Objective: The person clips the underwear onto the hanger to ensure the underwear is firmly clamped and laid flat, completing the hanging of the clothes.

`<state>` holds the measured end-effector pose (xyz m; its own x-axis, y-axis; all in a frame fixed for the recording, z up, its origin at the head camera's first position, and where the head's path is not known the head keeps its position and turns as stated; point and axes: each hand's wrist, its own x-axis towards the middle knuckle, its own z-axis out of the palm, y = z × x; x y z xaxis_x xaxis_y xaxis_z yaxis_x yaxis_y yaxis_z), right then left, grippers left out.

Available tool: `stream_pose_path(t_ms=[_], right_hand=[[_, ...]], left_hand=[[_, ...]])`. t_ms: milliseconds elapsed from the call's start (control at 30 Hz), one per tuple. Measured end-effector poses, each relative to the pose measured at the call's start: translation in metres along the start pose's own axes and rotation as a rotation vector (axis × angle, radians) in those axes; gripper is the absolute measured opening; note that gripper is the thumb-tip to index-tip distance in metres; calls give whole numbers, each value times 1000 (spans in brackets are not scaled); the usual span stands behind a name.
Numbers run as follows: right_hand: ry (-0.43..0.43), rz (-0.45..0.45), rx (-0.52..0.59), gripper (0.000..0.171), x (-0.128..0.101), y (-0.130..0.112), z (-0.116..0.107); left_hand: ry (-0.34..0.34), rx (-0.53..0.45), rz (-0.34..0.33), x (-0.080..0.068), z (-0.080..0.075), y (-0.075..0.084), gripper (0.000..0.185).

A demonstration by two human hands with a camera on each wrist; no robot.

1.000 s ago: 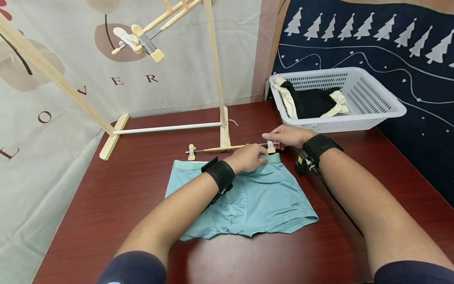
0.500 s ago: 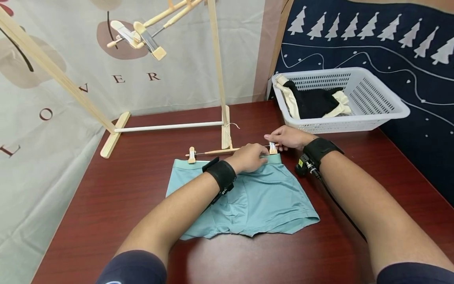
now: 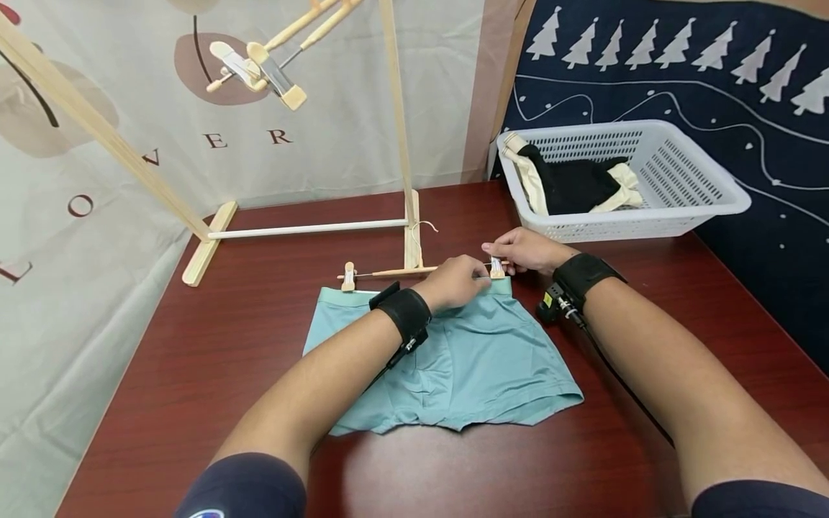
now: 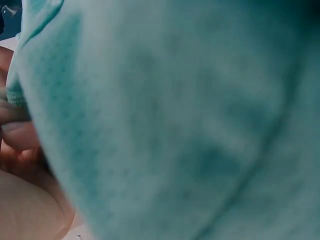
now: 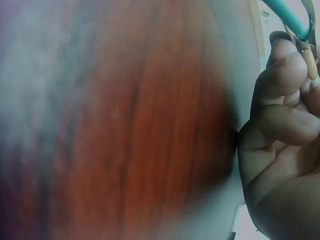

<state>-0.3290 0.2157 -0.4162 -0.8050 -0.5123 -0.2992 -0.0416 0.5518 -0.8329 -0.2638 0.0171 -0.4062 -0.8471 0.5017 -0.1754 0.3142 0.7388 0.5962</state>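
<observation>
Dark red, the bench (image 3: 414, 475) is stretching beneath teal shorts (image 3: 505, 360). At their far right corner, my right hand (image 3: 527, 248) is pinching a clip (image 3: 496, 267) while my left hand (image 3: 455, 282) is gripping the waistband (image 3: 500, 286), probably to steady the edge against it. Beyond the shorts, a stand (image 3: 396, 108) is rising leftward and a basket (image 3: 602, 227) is holding clothes (image 3: 573, 188) rightward. Stitched cloth is showing among my fingertips in the left wrist view; the head view is hiding it behind my knuckles.

Teal shorts (image 3: 499, 360) — flat by wdn hanger (image 3: 401, 272)
</observation>
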Motion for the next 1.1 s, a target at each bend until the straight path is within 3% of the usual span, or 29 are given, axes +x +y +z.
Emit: stream_pose_path(t_ms=[200, 467, 567, 700, 800, 900, 1000, 1100], right_hand=[[23, 2, 14, 48, -1, -4, 2], [22, 23, 1, 48, -6, -10, 1], [33, 36, -30, 47, -5, -8, 1], [44, 44, -123, 46, -6, -5, 0], [54, 45, -208, 48, -9, -6, 1], [83, 51, -288, 49, -12, -8, 5], [117, 51, -379, 48, -16, -9, 8], [150, 34, -500, 46, -20, -10, 13]], left_hand=[[60, -39, -23, 1, -3, 0, 20], [57, -48, -38, -1, -3, 0, 20], [41, 3, -56, -1, -2, 0, 21], [49, 167, -79, -6, -1, 4, 24], [99, 276, -82, -17, -4, 7, 27], [176, 315, -67, -33, -14, 3, 28], [264, 296, -66, -55, -27, -14, 28], [345, 267, -125, -83, -43, -40, 26]])
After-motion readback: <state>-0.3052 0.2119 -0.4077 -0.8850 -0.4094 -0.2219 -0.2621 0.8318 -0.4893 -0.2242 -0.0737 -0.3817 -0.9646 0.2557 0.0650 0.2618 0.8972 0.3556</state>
